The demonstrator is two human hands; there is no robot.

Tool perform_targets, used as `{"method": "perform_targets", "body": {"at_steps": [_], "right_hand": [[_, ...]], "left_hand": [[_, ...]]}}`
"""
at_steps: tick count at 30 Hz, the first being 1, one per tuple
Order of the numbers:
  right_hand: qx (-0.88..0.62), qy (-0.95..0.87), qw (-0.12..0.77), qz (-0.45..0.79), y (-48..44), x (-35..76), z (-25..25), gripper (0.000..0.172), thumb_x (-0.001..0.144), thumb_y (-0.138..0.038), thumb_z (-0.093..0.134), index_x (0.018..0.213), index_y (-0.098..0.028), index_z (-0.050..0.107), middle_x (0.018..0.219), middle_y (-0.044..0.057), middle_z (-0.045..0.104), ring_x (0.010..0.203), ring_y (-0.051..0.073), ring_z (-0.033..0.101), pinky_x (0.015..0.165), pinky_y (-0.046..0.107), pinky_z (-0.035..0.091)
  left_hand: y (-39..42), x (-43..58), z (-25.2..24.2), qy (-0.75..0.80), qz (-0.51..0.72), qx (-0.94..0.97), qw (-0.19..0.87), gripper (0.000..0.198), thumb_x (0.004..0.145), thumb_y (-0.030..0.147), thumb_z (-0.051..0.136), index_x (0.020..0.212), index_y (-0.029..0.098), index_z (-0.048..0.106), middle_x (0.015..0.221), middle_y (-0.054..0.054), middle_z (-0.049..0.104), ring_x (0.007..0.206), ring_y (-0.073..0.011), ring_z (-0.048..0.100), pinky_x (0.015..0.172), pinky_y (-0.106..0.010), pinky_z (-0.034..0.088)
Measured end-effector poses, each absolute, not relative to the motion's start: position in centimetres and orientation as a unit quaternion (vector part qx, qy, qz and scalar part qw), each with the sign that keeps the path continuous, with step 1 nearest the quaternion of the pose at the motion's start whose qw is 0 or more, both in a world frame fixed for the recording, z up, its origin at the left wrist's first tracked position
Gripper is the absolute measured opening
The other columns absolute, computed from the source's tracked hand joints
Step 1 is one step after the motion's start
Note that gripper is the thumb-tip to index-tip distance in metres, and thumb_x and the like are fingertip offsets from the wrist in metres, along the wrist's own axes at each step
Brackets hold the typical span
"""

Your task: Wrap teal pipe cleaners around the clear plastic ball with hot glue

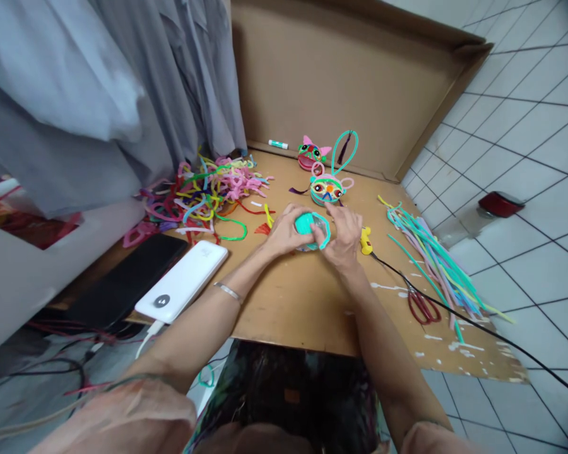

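Note:
Between my two hands is a small round craft piece [305, 223], its left part covered in turquoise pipe cleaner and its lower edge looking clear. My left hand [286, 233] curls around its left side, thumb along the front. With thumb and fingers closed, my right hand [341, 234] grips the turquoise strip [327, 238] that curves along the right edge. Fingers hide part of the piece. Just behind stands a finished-looking animal head [329, 189] with pink ring ears and a turquoise loop. A pink-eared, red-mouthed head [312, 153] sits farther back.
Left lie a tangled pipe cleaner heap [208, 195], a white power bank [182, 282] and a black phone-like slab [130, 277]. Right are a yellow glue gun [366, 241] with black cord, red-handled scissors [423, 306] and straight pipe cleaners [435, 261]. Cardboard [350, 82] stands behind.

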State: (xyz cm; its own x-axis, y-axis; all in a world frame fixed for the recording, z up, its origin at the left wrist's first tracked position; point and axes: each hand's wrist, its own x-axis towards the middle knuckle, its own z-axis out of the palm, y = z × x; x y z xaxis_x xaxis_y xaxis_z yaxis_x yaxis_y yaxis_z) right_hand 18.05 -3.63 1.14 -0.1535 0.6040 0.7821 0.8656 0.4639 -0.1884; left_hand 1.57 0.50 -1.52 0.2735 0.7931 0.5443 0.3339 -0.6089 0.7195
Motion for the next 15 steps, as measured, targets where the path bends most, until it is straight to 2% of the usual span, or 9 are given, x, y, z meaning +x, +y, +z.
{"method": "perform_targets", "body": {"at_steps": [2, 5, 8, 15], "right_hand": [[-0.505, -0.731, 0.436, -0.141, -3.9, 17.7, 1.4, 0.035, 0.095, -0.043, 0.044, 0.105, -0.021, 0.07, 0.095, 0.01, 0.072, 0.093, 0.025, 0.064, 0.088, 0.04, 0.042], [-0.507, -0.712, 0.475, -0.103, -3.9, 18.1, 1.6, 0.034, 0.097, -0.04, 0.043, 0.086, -0.022, 0.07, 0.085, 0.007, 0.073, 0.085, 0.023, 0.065, 0.083, 0.038, 0.045], [-0.466, -0.717, 0.518, -0.04, -3.8, 18.6, 1.6, 0.026, 0.095, -0.036, 0.051, 0.086, -0.022, 0.071, 0.086, 0.006, 0.073, 0.084, 0.021, 0.067, 0.079, 0.036, 0.048], [-0.433, -0.705, 0.557, 0.076, -3.3, 18.7, 1.2, 0.011, 0.087, -0.027, 0.063, 0.083, -0.023, 0.073, 0.084, 0.003, 0.073, 0.081, 0.019, 0.066, 0.077, 0.034, 0.051]], "left_hand": [[0.4, 1.6, -1.6, 0.359, 0.472, 0.769, 0.236, 0.056, 0.065, 0.038, 0.077, 0.116, 0.016, 0.064, 0.114, -0.009, 0.063, 0.11, -0.0274, 0.06, 0.101, -0.042, 0.049], [0.4, 1.6, -1.7, 0.354, 0.471, 0.774, 0.23, 0.06, 0.064, 0.042, 0.08, 0.116, 0.017, 0.064, 0.115, -0.009, 0.063, 0.111, -0.028, 0.06, 0.101, -0.043, 0.049], [0.6, 1.6, -1.8, 0.356, 0.475, 0.773, 0.224, 0.059, 0.065, 0.043, 0.08, 0.115, 0.018, 0.064, 0.114, -0.009, 0.063, 0.11, -0.0276, 0.061, 0.099, -0.043, 0.05], [0.8, 1.3, -1.9, 0.357, 0.464, 0.779, 0.222, 0.058, 0.066, 0.044, 0.08, 0.117, 0.02, 0.064, 0.117, -0.008, 0.062, 0.112, -0.0278, 0.06, 0.1, -0.044, 0.05]]}}
